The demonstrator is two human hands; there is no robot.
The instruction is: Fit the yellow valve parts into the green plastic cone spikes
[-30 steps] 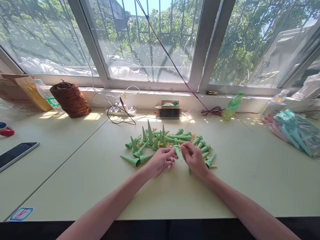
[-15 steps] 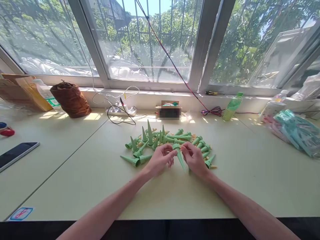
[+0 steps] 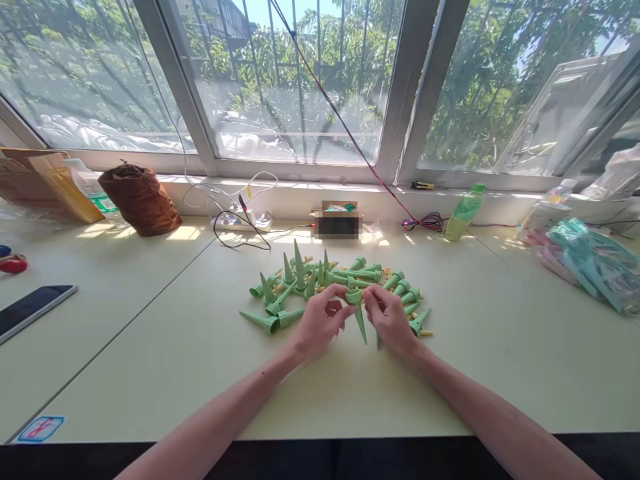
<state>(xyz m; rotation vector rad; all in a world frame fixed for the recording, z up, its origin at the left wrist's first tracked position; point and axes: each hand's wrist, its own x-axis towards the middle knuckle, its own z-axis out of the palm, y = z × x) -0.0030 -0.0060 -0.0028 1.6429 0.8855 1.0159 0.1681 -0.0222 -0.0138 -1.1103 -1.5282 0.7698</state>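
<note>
Hard to read at the fingertips: whether anything small sits inside the wide collar of the green cone spike point(image 3: 359, 315), hidden by curled fingers. Gripped from both sides, by the left hand point(image 3: 320, 321) and the right hand point(image 3: 389, 319), both closed on the collar, point hanging down, held just above the table point(image 3: 150, 347) at the near edge of the pile of green spikes point(image 3: 300, 283). Partly hidden behind the hands: the front of that pile, most spikes lying flat, a few standing point up. Scattered among them, small yellowish pieces point(image 3: 387, 272), too tiny to name. Cut off at the bottom edge: both bare forearms. Cut off at the left edge: a dark phone point(image 3: 33, 308), a red object point(image 3: 14, 264) and a brown paper envelope point(image 3: 55, 190). Blurred out on the front of the small cardboard box point(image 3: 339, 208) by the sill: a dark patch; inside, something green showing over the rim, not clear what. Bunched at the top, the brown bag point(image 3: 140, 200), contents unseen. Half hidden behind it, a clear bottle point(image 3: 95, 193) with a green label. Right of the box, a green bottle point(image 3: 465, 213) with pale liquid inside. Far right, clipped by the frame, a clear plastic bag point(image 3: 595, 263) stuffed with teal packets.
</note>
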